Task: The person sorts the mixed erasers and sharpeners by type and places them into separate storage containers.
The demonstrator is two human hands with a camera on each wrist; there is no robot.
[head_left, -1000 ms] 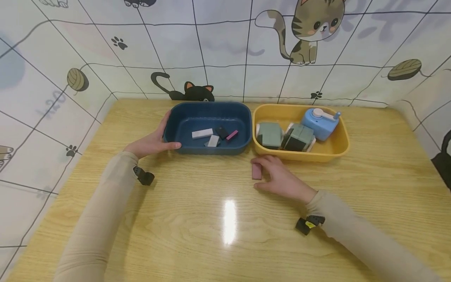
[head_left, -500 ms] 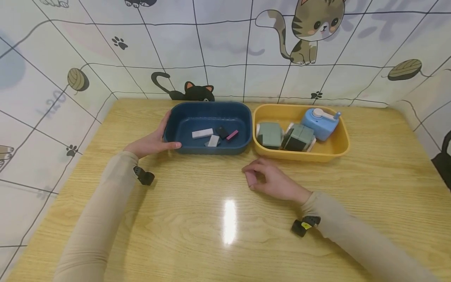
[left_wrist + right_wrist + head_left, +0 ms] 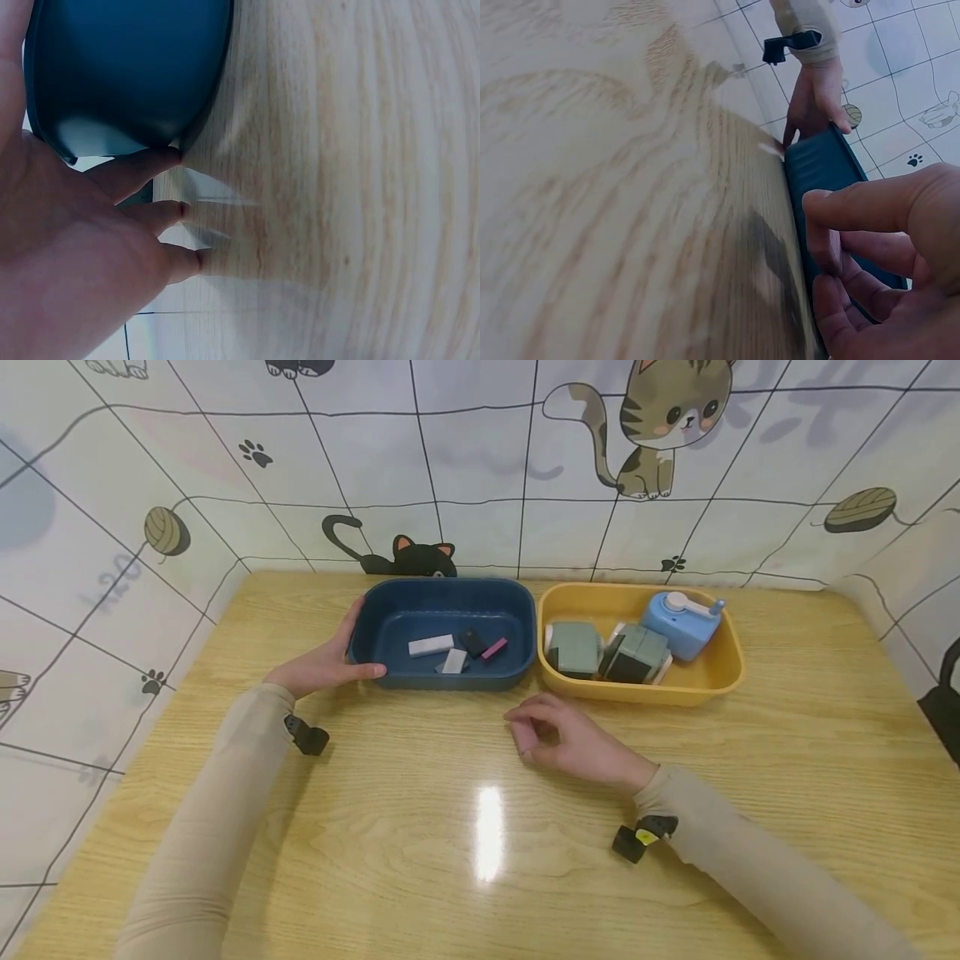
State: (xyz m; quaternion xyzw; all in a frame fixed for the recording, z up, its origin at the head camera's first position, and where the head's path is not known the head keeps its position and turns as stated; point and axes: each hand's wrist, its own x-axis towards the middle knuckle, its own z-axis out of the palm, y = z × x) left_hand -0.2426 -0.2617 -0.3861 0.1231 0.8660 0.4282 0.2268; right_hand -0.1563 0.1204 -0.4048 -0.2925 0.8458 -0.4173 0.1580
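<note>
A dark blue bin [image 3: 480, 678] stands against the back wall with a white block [image 3: 431, 645], a black block [image 3: 472, 642], a thin pink piece [image 3: 494, 648] and a white piece [image 3: 453, 660] inside. My left hand [image 3: 318, 666] holds the bin's left end, thumb at the front; the left wrist view shows its spread fingertips [image 3: 180, 212] down at the tabletop. In front of the bins, my right hand [image 3: 585, 745] pinches a small pink eraser [image 3: 522, 737] between thumb and fingers. The right wrist view shows this eraser [image 3: 823, 246] partly hidden by the fingers.
To the right, beside the blue bin, stands a yellow bin [image 3: 637, 692]. It contains a blue crank pencil sharpener [image 3: 681, 625] and two green-grey boxy things [image 3: 576, 647]. The wooden table [image 3: 375, 827] ends at a cat-patterned wall [image 3: 480, 460].
My right hand has closed its thumb and fingers on the pink eraser and drawn it leftward, away from the yellow bin. The left hand and both bins have stayed put.
</note>
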